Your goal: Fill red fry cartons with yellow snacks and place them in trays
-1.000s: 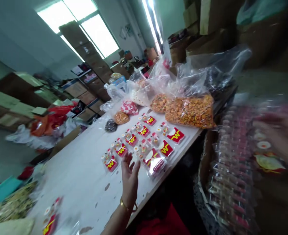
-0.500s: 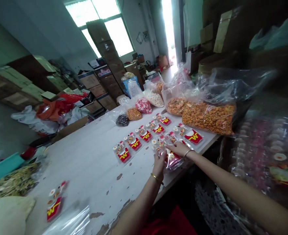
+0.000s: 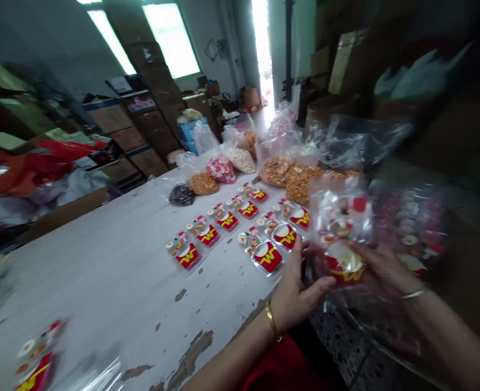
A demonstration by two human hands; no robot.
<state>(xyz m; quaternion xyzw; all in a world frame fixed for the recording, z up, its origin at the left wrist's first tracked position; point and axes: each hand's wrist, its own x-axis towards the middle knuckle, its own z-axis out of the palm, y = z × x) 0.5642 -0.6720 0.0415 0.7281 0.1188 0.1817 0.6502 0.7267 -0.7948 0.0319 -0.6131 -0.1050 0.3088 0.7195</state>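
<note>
A clear plastic pack (image 3: 346, 266), with a red-and-yellow cup shape and small food-like charms inside, is held up off the table's near right edge. My right hand (image 3: 386, 269) grips its right side, blurred by motion. At its lower left, my left hand (image 3: 299, 288) has the thumb across the front and the fingers at the edge, partly behind it. Whether it is one pack or a few together is too blurred to tell. Just left of my left hand, a similar pack (image 3: 267, 255) lies in a short row on the table, with a longer row beyond.
Clear bags of small pieces, such as an orange one (image 3: 203, 183) and a black one (image 3: 181, 194), line the table's (image 3: 133, 282) far side. Another pack (image 3: 36, 369) lies near left. A container of stacked packs (image 3: 411, 239) stands at right. Cardboard boxes (image 3: 109, 117) fill the back.
Both hands have moved right and lifted a pack from the table, over the near right edge. The packs lying in rows stay in place. The view has turned right.
</note>
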